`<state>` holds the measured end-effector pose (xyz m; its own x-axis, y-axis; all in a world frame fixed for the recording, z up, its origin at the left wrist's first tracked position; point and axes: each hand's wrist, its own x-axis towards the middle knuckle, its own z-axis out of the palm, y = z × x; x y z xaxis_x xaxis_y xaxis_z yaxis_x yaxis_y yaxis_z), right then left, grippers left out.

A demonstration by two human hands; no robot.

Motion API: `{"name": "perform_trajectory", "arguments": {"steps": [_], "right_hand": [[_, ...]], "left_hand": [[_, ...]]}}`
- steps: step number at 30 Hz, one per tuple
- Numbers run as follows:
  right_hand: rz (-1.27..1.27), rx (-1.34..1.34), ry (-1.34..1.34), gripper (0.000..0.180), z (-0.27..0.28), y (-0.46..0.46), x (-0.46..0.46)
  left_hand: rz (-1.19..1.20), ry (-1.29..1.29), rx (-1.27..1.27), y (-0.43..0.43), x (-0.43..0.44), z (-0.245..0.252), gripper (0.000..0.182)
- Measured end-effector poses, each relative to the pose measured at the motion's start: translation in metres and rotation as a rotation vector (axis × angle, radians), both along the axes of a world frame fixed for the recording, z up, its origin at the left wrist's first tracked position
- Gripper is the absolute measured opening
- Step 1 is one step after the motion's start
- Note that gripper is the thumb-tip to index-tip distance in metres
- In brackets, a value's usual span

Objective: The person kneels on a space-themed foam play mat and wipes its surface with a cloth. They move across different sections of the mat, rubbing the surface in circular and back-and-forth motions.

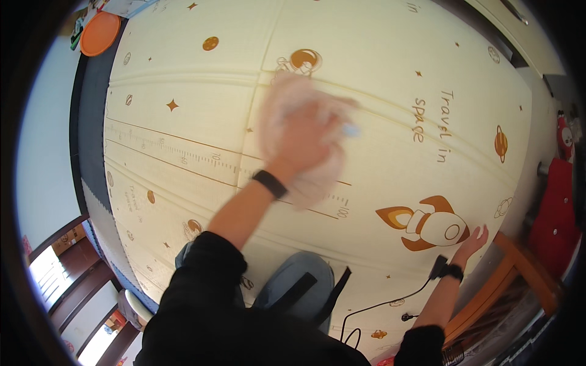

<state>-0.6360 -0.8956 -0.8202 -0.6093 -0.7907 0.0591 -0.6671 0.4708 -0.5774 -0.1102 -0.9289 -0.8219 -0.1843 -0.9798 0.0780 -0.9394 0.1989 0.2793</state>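
A pale pink cloth point(316, 190) spreads under and around my left hand point(304, 132), which grips it over the cream play mat point(380, 155). Both hand and cloth are blurred. A small light-blue patch shows by the fingertips; I cannot tell what it is. Off to the right, my right hand point(475, 240) is empty with its fingers apart, near the nose of a printed rocket point(435, 226). Whether it touches the mat is unclear. Each wrist wears a black band, and a small black device sits by the right one.
A black cable point(380, 302) runs from the right wrist towards my body, near a plug point(406, 316). An orange wooden frame point(508, 261) stands at the right, beside red fabric point(551, 219). An orange round lid or tray point(100, 34) lies at the far left corner.
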Motion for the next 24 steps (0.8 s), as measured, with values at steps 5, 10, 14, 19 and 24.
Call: {"name": "perform_trajectory", "arguments": {"steps": [5, 10, 14, 19, 24], "right_hand": [[0.854, -0.002, -0.662, 0.031, 0.148, 0.029, 0.238], [1.192, -0.182, -1.094, 0.041, 0.254, 0.013, 0.393], [1.295, -0.155, -1.23, 0.042, 0.269, 0.0, 0.458], [1.12, -0.006, -1.319, 0.027, 0.302, 0.003, 0.545], [0.857, -0.143, -1.415, 0.027, 0.302, 0.018, 0.644]], "left_hand": [[0.3, -0.389, -0.13, 0.007, 0.177, 0.002, 0.056], [0.292, -0.121, 0.056, 0.014, 0.135, 0.022, 0.056], [-0.351, 0.185, 0.099, 0.043, 0.075, 0.02, 0.053], [-0.092, 0.246, 0.283, 0.04, 0.145, 0.003, 0.051], [0.339, -0.242, 0.046, 0.034, 0.322, -0.002, 0.056]]}}
